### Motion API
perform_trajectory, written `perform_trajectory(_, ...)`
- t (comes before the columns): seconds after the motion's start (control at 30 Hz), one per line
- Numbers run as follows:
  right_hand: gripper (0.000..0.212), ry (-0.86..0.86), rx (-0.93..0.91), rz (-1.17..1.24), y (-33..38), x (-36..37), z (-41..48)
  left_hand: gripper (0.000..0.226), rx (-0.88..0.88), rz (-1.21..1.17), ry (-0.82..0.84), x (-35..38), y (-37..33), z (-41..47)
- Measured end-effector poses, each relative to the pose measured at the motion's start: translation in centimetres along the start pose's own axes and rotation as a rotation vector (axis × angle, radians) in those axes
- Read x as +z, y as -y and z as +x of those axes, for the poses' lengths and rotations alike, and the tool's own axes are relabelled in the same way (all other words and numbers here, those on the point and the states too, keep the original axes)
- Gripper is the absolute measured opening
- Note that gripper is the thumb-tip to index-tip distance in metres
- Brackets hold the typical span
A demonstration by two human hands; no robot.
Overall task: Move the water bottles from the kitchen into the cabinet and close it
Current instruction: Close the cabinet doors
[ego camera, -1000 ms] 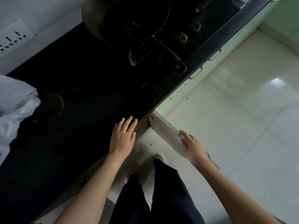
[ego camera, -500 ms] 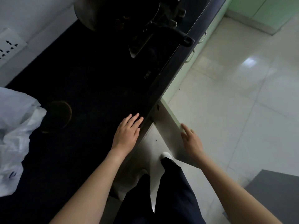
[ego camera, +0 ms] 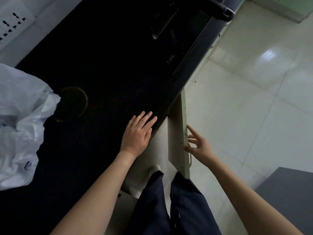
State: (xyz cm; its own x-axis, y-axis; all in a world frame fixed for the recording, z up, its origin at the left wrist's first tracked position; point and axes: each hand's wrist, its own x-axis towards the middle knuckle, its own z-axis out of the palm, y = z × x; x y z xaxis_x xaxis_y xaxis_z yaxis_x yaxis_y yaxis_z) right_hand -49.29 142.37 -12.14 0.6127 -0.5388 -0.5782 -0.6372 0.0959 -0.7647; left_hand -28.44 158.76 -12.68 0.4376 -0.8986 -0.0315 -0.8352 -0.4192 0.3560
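Note:
A pale green cabinet door (ego camera: 177, 133) stands swung out from under the dark countertop (ego camera: 101, 73), seen edge-on from above. My right hand (ego camera: 198, 144) rests against the door's outer edge with its fingers spread, close to the door's metal handle (ego camera: 190, 160). My left hand (ego camera: 139, 133) lies flat, palm down, on the countertop near its front edge. No water bottle is in view. The inside of the cabinet is hidden below the counter.
A crumpled white plastic bag (ego camera: 22, 126) lies on the counter at the left. A pan's black handle (ego camera: 223, 11) juts past the counter edge at the top. A wall socket (ego camera: 11, 28) sits at top left. A grey box (ego camera: 288, 197) stands on the tiled floor (ego camera: 245, 90).
The cabinet door has swung further out from the counter, with my right hand following its edge. My left hand has stayed flat on the countertop. The view has shifted along the counter.

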Motion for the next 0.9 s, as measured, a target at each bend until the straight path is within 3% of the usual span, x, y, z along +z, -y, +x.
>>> perform_trajectory(0.3, 0.087, -0.129, -0.015, 0.217, 2.1, 8.8, 0.9, 0.046, -0.014, -0.009, 0.004, -0.3, 0.0, 0.0)
perform_trajectory(0.73, 0.106, -0.005, -0.042, 0.356, 2.4, 10.9, 2.2, 0.046, -0.014, -0.044, -0.016, 0.0, 0.3, 0.1)
perform_trajectory(0.9, 0.102, -0.085, -0.059, 0.351, 2.4, 12.3, 2.9, 0.047, -0.019, -0.145, -0.043, 0.1, 0.5, 0.0)
